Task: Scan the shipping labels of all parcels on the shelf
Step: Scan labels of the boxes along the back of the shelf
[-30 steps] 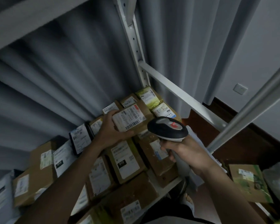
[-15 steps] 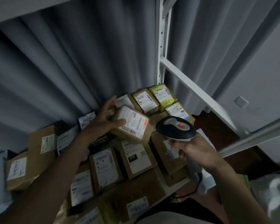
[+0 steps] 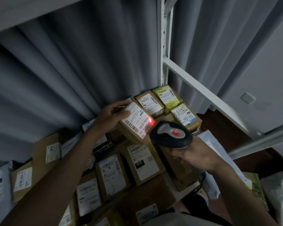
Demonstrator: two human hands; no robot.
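**Scanner light on a lifted parcel's label**

Head view: the left hand (image 3: 112,115) grips a small brown cardboard parcel (image 3: 134,126) by its far end, thumb lying across the top, and holds it tilted above the other boxes on the shelf (image 3: 175,194). A white shipping label (image 3: 136,119) covers most of its upper face, printed with rows of small text and barcodes along two edges; a red spot of light glows on the label's corner nearest the scanner. The right hand (image 3: 198,156) is wrapped around the handle of a dark handheld scanner (image 3: 171,136), whose grey-and-red top faces the camera and whose nose sits just beside the parcel. Below and around lie many more labelled brown parcels, one marked 010 (image 3: 143,162), and a green-printed box (image 3: 167,98) at the back corner against the grey curtain (image 3: 72,70).
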